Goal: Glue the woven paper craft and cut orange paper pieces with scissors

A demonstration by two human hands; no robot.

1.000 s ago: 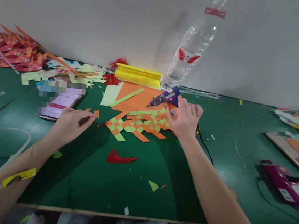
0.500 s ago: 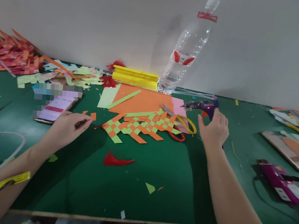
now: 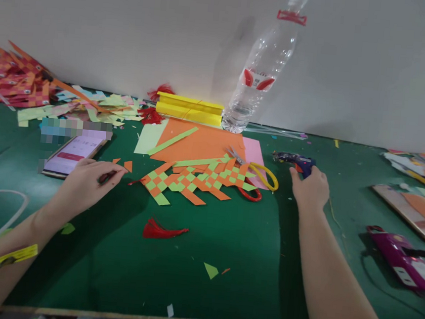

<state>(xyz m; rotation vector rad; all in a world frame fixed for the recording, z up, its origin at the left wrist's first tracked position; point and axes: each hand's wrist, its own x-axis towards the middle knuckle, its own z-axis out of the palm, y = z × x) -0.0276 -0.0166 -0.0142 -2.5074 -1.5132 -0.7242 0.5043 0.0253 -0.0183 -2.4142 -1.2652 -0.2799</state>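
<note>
In the head view my left hand [image 3: 90, 183] hovers left of a woven orange and green paper fish [image 3: 192, 180], its fingers pinched together. Something small and dark shows under the fingers, too unclear to name. A short red cord end sticks out from the fish's left tip, near those fingertips. On the right, my right hand [image 3: 311, 190] is around the handle of a dark blue hot glue gun [image 3: 294, 160], whose nozzle points left, low over the table. A red tassel [image 3: 163, 230] lies in front of the fish. Scissors [image 3: 265, 176] with yellow and red handles lie partly under its right end.
Orange paper [image 3: 199, 141] lies behind the fish. A water bottle [image 3: 260, 64] leans against the wall beside folded yellow paper [image 3: 189, 109]. A phone [image 3: 75, 152] stands left; paper strips [image 3: 75, 110] and red-orange woven pieces [image 3: 15, 77] lie behind. A purple power strip [image 3: 403, 258] sits right.
My right hand has moved slightly right with the glue gun, which is now lower and farther from the orange paper. My left hand keeps its pinch. The whole view has shifted slightly.
</note>
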